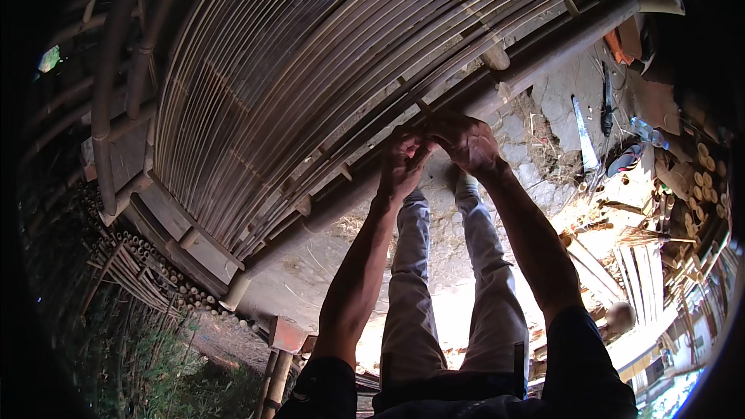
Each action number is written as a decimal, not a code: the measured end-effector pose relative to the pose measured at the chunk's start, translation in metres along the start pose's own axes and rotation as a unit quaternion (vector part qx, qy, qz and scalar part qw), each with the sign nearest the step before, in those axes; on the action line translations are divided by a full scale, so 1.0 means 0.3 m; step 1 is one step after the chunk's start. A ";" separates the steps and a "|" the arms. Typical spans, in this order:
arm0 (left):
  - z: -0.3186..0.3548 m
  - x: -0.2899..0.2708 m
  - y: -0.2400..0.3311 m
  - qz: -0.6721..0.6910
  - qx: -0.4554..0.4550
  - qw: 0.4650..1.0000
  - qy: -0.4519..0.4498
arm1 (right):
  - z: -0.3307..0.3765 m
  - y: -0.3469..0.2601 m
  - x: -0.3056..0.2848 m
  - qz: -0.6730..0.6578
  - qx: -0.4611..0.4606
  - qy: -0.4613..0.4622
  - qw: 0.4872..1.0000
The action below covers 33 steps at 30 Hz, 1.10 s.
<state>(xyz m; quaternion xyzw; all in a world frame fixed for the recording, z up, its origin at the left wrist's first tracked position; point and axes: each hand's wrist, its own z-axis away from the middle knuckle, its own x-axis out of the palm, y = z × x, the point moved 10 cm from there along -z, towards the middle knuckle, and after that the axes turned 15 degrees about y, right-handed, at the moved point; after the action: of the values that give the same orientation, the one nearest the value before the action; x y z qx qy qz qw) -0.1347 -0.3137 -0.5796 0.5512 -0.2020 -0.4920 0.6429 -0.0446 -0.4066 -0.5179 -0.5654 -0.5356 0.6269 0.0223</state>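
Observation:
A bamboo bench frame (466,112) with a deck of long thin slats (310,70) stretches across the upper part of the head view. Along its near side runs a thick bamboo pole (334,206). My left hand (405,159) and my right hand (468,142) meet in front of this pole, fingertips close together. Both are closed, with the fingers pinched. Shadow and the fingers themselves hide whatever lies between them. A short crosspiece end (423,107) shows just beyond my hands.
On the ground at right lie a saw (584,136), a dark-handled tool (608,97), a plastic bottle (649,133) and a sandal (625,160). Cut bamboo pieces (702,178) are heaped at far right. Bamboo poles (143,271) are stacked at left. A post (278,376) stands lower left.

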 end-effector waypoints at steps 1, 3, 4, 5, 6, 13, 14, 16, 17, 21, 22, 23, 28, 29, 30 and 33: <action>0.000 0.003 0.010 -0.025 0.001 1.000 -0.012 | 0.007 -0.004 -0.019 -0.009 0.020 0.010 1.000; 0.003 0.009 -0.004 0.079 -0.016 0.997 -0.002 | 0.014 -0.014 -0.031 -0.023 0.045 0.024 0.998; 0.006 0.009 -0.011 0.131 -0.024 0.991 0.003 | 0.025 -0.013 -0.021 -0.028 0.051 0.027 0.998; 0.005 0.011 -0.001 0.147 -0.027 0.989 0.004 | 0.034 -0.007 -0.015 -0.031 0.061 0.031 0.997; 0.006 0.012 0.010 0.162 -0.029 0.986 0.006 | 0.040 0.001 -0.012 -0.030 0.065 0.036 0.997; 0.007 -0.012 0.089 0.084 0.022 0.996 0.008 | 0.048 0.000 -0.024 -0.013 0.044 0.073 0.996; 0.005 -0.025 0.046 0.116 -0.036 0.992 0.015 | 0.043 -0.009 -0.038 -0.008 0.042 0.091 0.995; 0.005 -0.050 -0.041 0.180 -0.149 0.972 0.030 | 0.054 0.006 -0.080 -0.007 0.098 0.124 0.987; -0.010 -0.081 -0.031 0.193 -0.155 0.965 0.081 | 0.065 0.013 -0.104 -0.005 0.128 0.140 0.982; -0.020 -0.129 -0.068 -0.020 -0.249 0.954 0.163 | 0.126 0.047 -0.085 -0.009 0.214 0.070 0.974; -0.044 -0.111 -0.067 -0.048 -0.184 0.974 0.126 | 0.125 0.038 -0.084 -0.009 0.203 0.069 0.977; -0.068 -0.097 -0.045 -0.077 -0.116 0.986 0.088 | 0.116 0.025 -0.086 -0.009 0.193 0.068 0.979; -0.061 0.001 -0.018 0.017 -0.133 0.991 -0.023 | 0.096 0.013 -0.079 -0.039 0.184 0.050 0.981; -0.057 0.015 -0.013 0.058 -0.118 0.991 -0.023 | 0.094 0.015 -0.073 -0.051 0.195 0.043 0.979; -0.051 0.029 -0.008 0.099 -0.104 0.989 -0.022 | 0.095 0.028 -0.065 -0.072 0.223 0.032 0.972; -0.031 0.052 -0.024 0.166 -0.125 0.977 -0.040 | 0.073 0.065 -0.059 -0.121 0.238 0.049 0.963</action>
<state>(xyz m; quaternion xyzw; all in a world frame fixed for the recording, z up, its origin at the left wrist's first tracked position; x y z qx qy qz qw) -0.1234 -0.3218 -0.5933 0.4055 -0.2527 -0.4214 0.7708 -0.0431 -0.4403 -0.5239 -0.5045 -0.4340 0.7004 0.2579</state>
